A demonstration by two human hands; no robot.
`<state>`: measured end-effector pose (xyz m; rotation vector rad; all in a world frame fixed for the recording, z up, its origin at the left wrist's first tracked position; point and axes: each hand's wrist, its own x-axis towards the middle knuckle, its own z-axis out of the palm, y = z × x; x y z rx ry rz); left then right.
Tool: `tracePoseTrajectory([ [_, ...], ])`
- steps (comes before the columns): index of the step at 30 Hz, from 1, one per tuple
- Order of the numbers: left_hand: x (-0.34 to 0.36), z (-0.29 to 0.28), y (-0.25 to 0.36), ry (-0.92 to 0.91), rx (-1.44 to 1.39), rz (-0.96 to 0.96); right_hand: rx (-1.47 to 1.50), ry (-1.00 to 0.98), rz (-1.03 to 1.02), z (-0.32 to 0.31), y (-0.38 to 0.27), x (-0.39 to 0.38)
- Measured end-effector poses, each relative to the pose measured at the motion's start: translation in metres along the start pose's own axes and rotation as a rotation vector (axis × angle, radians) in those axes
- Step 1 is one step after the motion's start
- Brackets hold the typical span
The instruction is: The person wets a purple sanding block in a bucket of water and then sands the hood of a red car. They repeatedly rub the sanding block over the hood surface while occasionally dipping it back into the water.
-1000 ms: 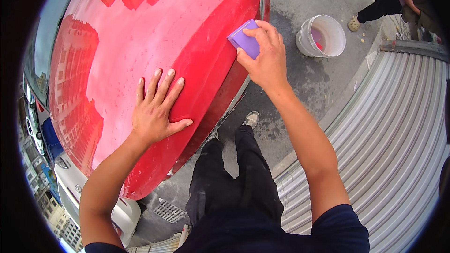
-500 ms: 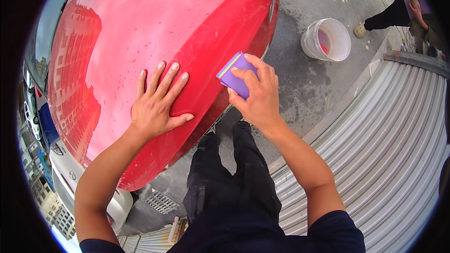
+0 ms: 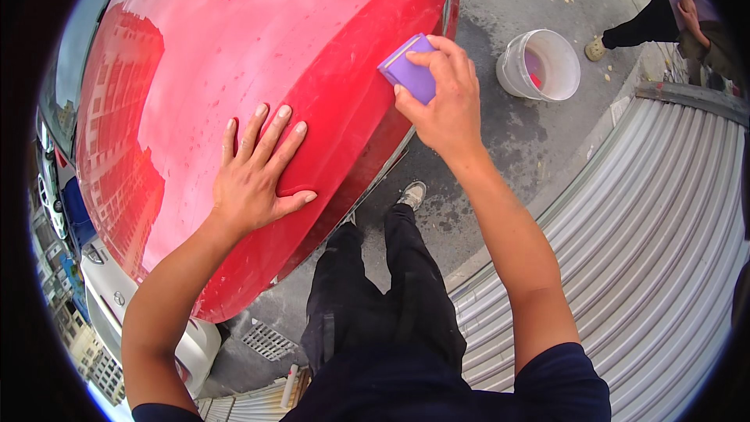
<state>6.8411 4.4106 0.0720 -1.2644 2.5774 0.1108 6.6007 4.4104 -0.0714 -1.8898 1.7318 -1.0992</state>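
Under both hands spreads the glossy red hood of a car, with faint specks and reflections of buildings on it. My left hand lies flat on the paint, fingers spread, holding nothing. Farther forward and to the right, my right hand grips a purple sponge-like block with a pale stripe along one edge. The block is at the hood's right edge; whether its underside presses on the paint is hidden.
A white bucket with something red inside stands on the damp grey ground to the right. Behind it is another person's leg. A corrugated metal shutter fills the lower right. A white car and a drain grate are lower left.
My right hand has moved forward and slightly right with the purple block, along the hood's edge. The left hand stays in the same place on the paint. My right shoe has come into view.
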Motion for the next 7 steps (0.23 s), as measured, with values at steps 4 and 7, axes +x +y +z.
tracePoseTrajectory([
  [4,-0.067,0.098,-0.040,0.034,-0.001,0.002,-0.005,0.128,0.009,0.005,0.032,0.025],
  [7,-0.069,0.089,-0.033,0.025,0.017,-0.011,-0.034,0.011,-0.081,0.014,0.039,-0.008],
])
